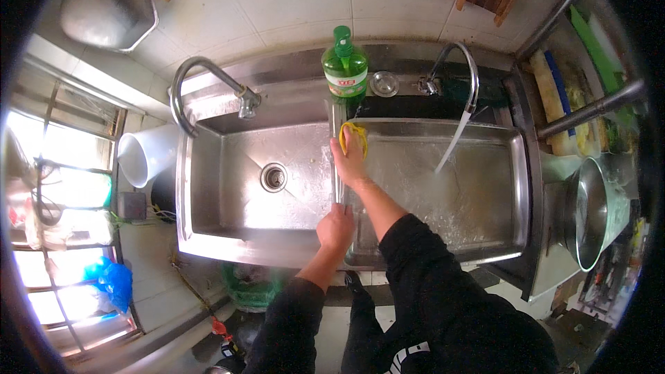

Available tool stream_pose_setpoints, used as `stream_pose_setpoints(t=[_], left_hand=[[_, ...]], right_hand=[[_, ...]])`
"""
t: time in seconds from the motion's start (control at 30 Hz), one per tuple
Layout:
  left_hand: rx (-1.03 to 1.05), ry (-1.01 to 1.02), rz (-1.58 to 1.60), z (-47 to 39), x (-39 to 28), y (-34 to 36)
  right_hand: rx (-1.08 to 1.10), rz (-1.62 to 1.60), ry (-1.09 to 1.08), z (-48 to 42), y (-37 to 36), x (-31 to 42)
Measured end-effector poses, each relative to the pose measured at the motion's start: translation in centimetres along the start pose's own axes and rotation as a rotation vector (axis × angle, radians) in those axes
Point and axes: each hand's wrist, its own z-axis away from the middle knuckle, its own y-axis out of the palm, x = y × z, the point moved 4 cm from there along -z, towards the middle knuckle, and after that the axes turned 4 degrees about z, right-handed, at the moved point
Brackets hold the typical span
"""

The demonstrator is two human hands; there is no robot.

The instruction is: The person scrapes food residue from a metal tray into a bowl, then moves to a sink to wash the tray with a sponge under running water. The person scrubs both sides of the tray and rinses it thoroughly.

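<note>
My right hand (351, 158) presses a yellow cloth or scrubber (358, 132) against the metal strip along the divider (338, 114) between two stainless steel sink basins. Closer to me, my left hand (335, 228) is curled at the same strip; whether it grips a thin metal item there cannot be made out. The left basin (249, 145) has wet walls and a round drain (274, 177). Water runs from the right gooseneck faucet (474, 75) into the right basin (415, 140), where the surface ripples. A green pump bottle (345, 72) stands behind the divider.
A second gooseneck faucet (200, 65) arches at the left basin's back corner. Beside the bottle lies a small clear round dish (384, 84). A white bucket (148, 156) sits left of the sink, a large metal bowl (587, 213) at right. Below the front edge is a green basket (252, 285).
</note>
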Motion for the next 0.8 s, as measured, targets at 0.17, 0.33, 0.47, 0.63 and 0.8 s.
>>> stream_pose_setpoints(t=[0.17, 0.33, 0.47, 0.63, 0.8], left_hand=[[0.048, -0.022, 0.081, 0.3, 0.5, 0.4], [0.007, -0.027, 0.119, 0.8, 0.2, -0.7], [-0.051, -0.017, 0.214, 1.2, 1.4, -0.4], [-0.081, 0.013, 0.235, 0.7, 0.8, -0.2], [-0.053, 0.018, 0.218, 0.5, 0.9, -0.4]], right_hand=[[0.134, 0.467, -0.267, 4.4, -0.6, 1.2], [0.224, 0.83, -0.411, 0.1, -1.2, 3.5], [0.095, 0.998, -0.222, -2.2, -3.3, 1.5], [-0.157, 0.828, 0.027, -1.8, -1.3, -1.7], [-0.083, 0.547, 0.149, -0.9, 2.2, 0.7]])
